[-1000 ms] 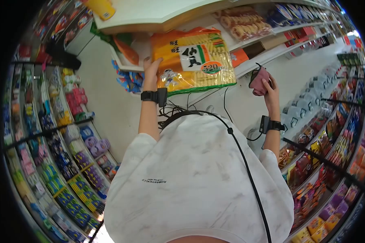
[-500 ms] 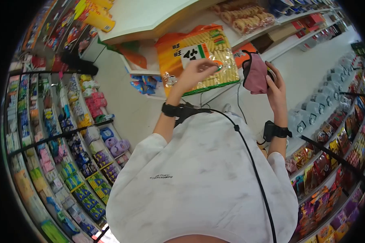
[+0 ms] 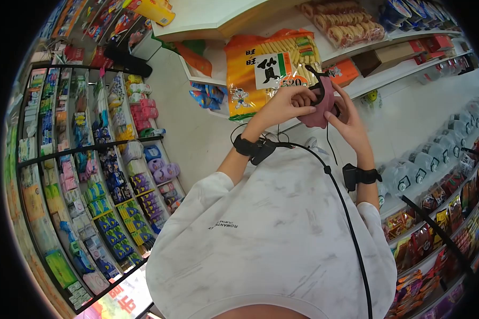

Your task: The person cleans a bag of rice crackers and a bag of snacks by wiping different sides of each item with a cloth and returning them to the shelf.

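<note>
A dusty-pink cloth item with black trim (image 3: pixel 323 106), perhaps a small pouch or a mask, is up in front of my chest. My right hand (image 3: pixel 348 114) grips its right side, thumb toward me and fingers behind. From the left, my left hand (image 3: pixel 290 106) has its curled fingers at the black-edged rim, with some fingertips hidden by the cloth. Just beyond my hands, a big orange-and-yellow snack bag (image 3: pixel 242 74) leans against the white shelf unit. Black straps with small devices are on both wrists.
White counter (image 3: pixel 197 18) ahead, with a yellow container (image 3: pixel 151 10) on it. Packaged rolls (image 3: pixel 346 26) and an open cardboard box (image 3: pixel 383 56) occupy the shelves. Packed shelves (image 3: pixel 101 175) line the left. Large clear bottles (image 3: pixel 426 165) stand on the right. A black cable (image 3: pixel 346 212) crosses my shirt.
My left hand has moved right, from in front of the snack bag to the pink cloth item. My right hand has shifted slightly left with that item. The view has shifted a little.
</note>
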Available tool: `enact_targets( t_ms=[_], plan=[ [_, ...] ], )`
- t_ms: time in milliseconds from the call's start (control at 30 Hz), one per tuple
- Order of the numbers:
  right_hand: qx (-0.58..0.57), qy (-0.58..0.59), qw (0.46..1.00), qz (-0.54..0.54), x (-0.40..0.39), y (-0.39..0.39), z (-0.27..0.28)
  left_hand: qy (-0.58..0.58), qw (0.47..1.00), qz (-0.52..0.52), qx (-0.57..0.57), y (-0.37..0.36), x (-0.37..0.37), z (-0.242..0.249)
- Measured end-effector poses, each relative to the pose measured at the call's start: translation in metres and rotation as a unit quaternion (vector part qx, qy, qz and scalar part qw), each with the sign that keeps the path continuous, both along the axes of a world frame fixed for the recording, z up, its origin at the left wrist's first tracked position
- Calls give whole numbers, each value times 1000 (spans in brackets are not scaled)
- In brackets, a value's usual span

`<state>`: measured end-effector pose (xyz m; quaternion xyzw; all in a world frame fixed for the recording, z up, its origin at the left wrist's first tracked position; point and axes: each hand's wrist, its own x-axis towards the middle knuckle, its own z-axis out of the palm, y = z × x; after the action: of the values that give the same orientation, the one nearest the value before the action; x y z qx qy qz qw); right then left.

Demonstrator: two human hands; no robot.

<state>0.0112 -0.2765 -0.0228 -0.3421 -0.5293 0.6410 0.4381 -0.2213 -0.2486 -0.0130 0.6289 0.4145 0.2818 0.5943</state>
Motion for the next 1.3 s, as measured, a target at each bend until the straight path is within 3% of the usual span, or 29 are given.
enact_targets(
  t_ms=[100, 267, 367, 467, 667, 733, 833, 967, 1067, 1167, 1300],
  plan=[
    [-18, -13, 1000, 5, 11, -2, -6, 53, 997, -17, 51, -4, 7, 2],
    [-91, -24, 996, 7, 28, -11, -9, 33, 996, -69, 52, -18, 26, 10],
    [-55, -53, 994, 76, 39, -12, -18, 62, 992, -104, 25, -27, 35, 13],
    [5, -71, 995, 67, 41, -16, -31, 56, 993, -100, 38, -35, 41, 9],
    [-124, -15, 991, 54, 27, -21, -29, 41, 989, -80, 118, -45, 40, -5],
    [-114, -5, 993, 31, 18, -21, -30, 52, 986, -85, 135, -44, 28, -11],
    [-102, 29, 994, 8, 6, -23, -26, 63, 996, 45, 38, -54, 18, -1],
    [-93, 66, 993, 1, -20, -28, -8, 46, 974, 172, 142, -59, -4, -5],
    [-69, 40, 997, -23, -41, -31, -14, 56, 990, 123, 45, -63, -37, -5],
    [-67, -39, 995, -69, -56, -32, -26, 77, 978, 166, 94, -70, -61, -14],
    [59, -134, 984, -104, -68, -33, -28, 45, 954, 277, 109, -78, -94, -24]
  ],
)
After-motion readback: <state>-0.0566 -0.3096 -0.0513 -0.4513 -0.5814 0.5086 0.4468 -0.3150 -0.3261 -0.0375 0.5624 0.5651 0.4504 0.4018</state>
